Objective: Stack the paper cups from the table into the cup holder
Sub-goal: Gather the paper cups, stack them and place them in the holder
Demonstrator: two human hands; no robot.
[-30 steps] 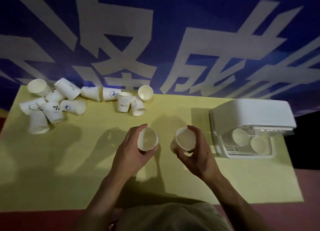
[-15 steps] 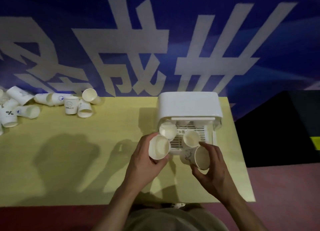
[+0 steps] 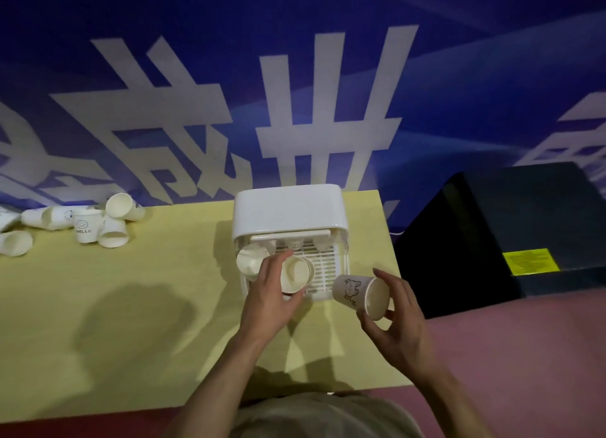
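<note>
You are standing at a yellow surface (image 3: 131, 323) with a white cup holder (image 3: 288, 214) near its far right end, its open front facing you. Your left hand (image 3: 269, 293) grips a plain paper cup (image 3: 295, 273), fingers curled round its wall, mouth tilted toward you, right at the holder's opening over the slatted tray. Just left of it, one cup (image 3: 247, 264) already lies inside the holder at the left edge; whether more sit nested behind it, you cannot tell from here. Your right hand (image 3: 393, 319) holds a second cup (image 3: 360, 293), printed with a small cartoon animal, between thumb and fingertips, on its side, just right of the holder and above the surface's edge.

The work looks to be at an early stage: at least one cup is stored, two are in your hands about to go in, and a loose pile (image 3: 85, 224) of cups, some upright and most tipped over, waits at the far left of the surface, running out of view.
</note>
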